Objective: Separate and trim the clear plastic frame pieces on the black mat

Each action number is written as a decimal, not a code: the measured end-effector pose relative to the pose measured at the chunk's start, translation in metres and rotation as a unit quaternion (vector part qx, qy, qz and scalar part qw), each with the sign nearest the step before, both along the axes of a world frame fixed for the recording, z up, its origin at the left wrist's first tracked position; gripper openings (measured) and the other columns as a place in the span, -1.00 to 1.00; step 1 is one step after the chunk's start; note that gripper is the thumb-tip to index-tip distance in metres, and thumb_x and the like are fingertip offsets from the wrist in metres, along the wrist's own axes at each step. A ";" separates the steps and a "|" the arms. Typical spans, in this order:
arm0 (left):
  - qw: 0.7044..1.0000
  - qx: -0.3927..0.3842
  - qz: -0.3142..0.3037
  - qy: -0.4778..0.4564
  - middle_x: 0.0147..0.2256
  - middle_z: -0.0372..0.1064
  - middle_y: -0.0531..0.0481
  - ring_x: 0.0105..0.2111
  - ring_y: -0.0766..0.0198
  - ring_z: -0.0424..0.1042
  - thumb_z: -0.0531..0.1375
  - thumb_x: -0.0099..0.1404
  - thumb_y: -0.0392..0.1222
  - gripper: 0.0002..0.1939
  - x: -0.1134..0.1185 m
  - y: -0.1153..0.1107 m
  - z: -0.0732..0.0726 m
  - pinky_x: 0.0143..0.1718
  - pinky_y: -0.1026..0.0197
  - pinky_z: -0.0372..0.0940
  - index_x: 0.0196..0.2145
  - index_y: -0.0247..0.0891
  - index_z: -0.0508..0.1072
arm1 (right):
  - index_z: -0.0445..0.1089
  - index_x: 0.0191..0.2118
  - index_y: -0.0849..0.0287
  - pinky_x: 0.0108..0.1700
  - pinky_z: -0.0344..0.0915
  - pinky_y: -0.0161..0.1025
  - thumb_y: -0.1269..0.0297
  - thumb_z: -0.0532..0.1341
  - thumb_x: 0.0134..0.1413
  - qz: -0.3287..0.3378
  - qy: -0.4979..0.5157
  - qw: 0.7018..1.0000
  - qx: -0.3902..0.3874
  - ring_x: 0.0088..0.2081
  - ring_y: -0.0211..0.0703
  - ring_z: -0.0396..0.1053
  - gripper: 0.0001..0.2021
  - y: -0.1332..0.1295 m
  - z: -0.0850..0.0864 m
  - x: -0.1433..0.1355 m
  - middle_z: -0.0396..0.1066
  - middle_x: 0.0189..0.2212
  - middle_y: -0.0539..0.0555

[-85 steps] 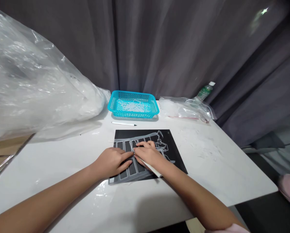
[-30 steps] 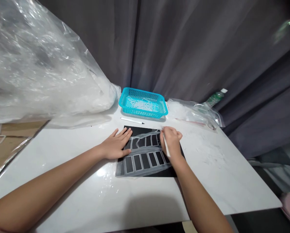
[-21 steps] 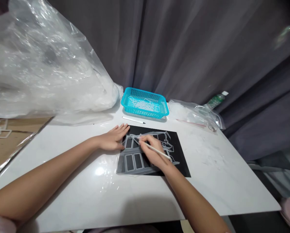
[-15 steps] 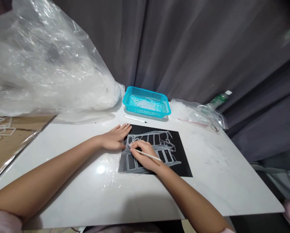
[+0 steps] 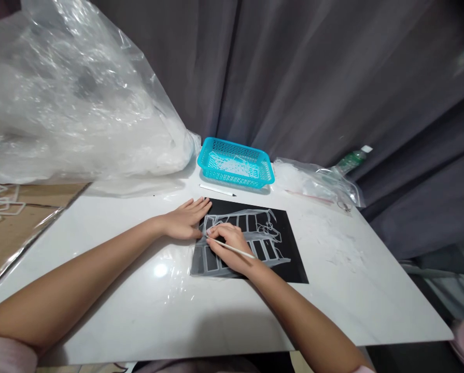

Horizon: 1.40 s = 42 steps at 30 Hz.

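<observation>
A black sheet (image 5: 296, 259) lies on the white table, with a pale, ladder-like lattice piece (image 5: 251, 213) on it. My left hand (image 5: 181, 220) rests flat with its fingers spread, its fingertips at the sheet's upper left corner and its thumb at the left edge. Over the left half of the sheet, my right hand (image 5: 229, 243) is closed around a thin white stick (image 5: 235, 249). The stick's tip is near the lattice beside my left thumb; whether it touches cannot be made out.
Behind the sheet are a blue basket (image 5: 268, 176) with white bits and a white pen-like tool (image 5: 217, 190). A big plastic bag (image 5: 99, 103) and cardboard (image 5: 45, 199) are at left. Back right are a clear bag (image 5: 313, 178) and a green bottle (image 5: 352, 159).
My right hand and the rear end of the stick have shifted slightly to the left. My left hand stays in place on the sheet's corner.
</observation>
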<state>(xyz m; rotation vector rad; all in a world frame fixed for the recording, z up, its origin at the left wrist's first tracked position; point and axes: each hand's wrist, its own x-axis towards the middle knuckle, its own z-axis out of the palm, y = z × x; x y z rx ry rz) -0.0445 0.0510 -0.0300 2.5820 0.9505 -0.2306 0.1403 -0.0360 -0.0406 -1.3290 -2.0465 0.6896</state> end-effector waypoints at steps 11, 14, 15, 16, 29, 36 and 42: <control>1.000 -0.010 -0.010 0.015 0.32 -0.54 -0.28 0.31 -0.04 -0.51 0.02 0.21 0.02 -0.09 0.001 0.000 0.005 0.26 -0.15 -0.38 0.34 -0.41 -0.33 | 0.33 -0.23 0.12 -0.05 -0.08 -0.06 0.44 0.05 0.19 -0.068 -0.185 0.962 0.189 -0.02 -0.08 0.27 -0.85 0.011 -0.016 0.014 0.50 -0.22 0.11; 1.000 -0.013 -0.010 0.017 0.32 -0.55 -0.29 0.31 -0.03 -0.51 0.02 0.22 0.03 -0.09 0.000 0.001 0.005 0.26 -0.16 -0.38 0.34 -0.42 -0.36 | 0.34 -0.22 0.16 -0.04 -0.07 -0.01 0.42 0.05 0.19 -0.232 -0.159 0.936 0.212 -0.05 -0.01 0.29 -0.86 0.025 0.001 0.048 0.49 -0.20 0.17; 1.000 -0.014 -0.009 0.011 0.32 -0.55 -0.29 0.31 -0.03 -0.51 0.02 0.22 0.03 -0.09 -0.001 0.001 0.004 0.27 -0.15 -0.37 0.34 -0.43 -0.36 | 0.34 -0.25 0.17 -0.01 -0.06 0.01 0.40 0.06 0.18 -0.272 -0.148 0.929 0.205 -0.05 0.01 0.30 -0.87 0.027 0.008 0.060 0.49 -0.19 0.18; 1.000 -0.015 -0.007 0.000 0.32 -0.54 -0.29 0.31 -0.04 -0.50 0.03 0.22 0.04 -0.08 -0.002 0.002 0.003 0.27 -0.15 -0.36 0.33 -0.44 -0.36 | 0.34 -0.28 0.18 0.00 -0.05 0.03 0.39 0.07 0.16 -0.297 -0.132 0.926 0.193 -0.05 0.03 0.31 -0.89 0.027 0.014 0.069 0.49 -0.19 0.18; 0.974 0.056 -0.063 -0.211 0.10 0.30 -0.10 0.12 -0.04 0.22 0.18 0.21 0.10 -0.48 -0.005 0.002 -0.008 0.19 -0.28 -0.20 0.09 -0.11 0.33 | 0.29 -0.40 0.11 -0.07 0.27 -0.17 0.25 0.15 0.10 -0.124 0.158 0.978 -0.054 -0.10 -0.07 0.43 -0.91 -0.017 -0.009 0.007 0.50 -0.19 0.07; 0.938 0.209 -0.005 -0.276 -0.46 0.47 0.07 -0.40 0.30 0.42 0.04 0.38 -0.07 -0.70 -0.002 0.006 -0.015 0.07 0.00 0.09 -0.37 -0.18 0.50 | 0.31 -0.38 0.12 -0.05 0.26 -0.20 0.30 0.15 0.09 -0.141 0.169 0.975 -0.022 -0.11 -0.10 0.42 -0.94 -0.011 -0.003 0.011 0.49 -0.20 0.08; 0.936 0.138 -0.009 -0.325 -0.03 0.38 -0.13 -0.01 0.11 0.31 0.06 0.27 -0.16 -0.65 -0.005 0.004 -0.003 0.05 -0.04 0.17 0.00 -0.22 0.35 | 0.28 -0.47 0.11 -0.12 0.23 -0.26 0.41 0.17 0.03 0.025 0.065 0.992 -0.105 -0.22 -0.20 0.41 -0.89 -0.034 0.017 0.012 0.48 -0.33 -0.06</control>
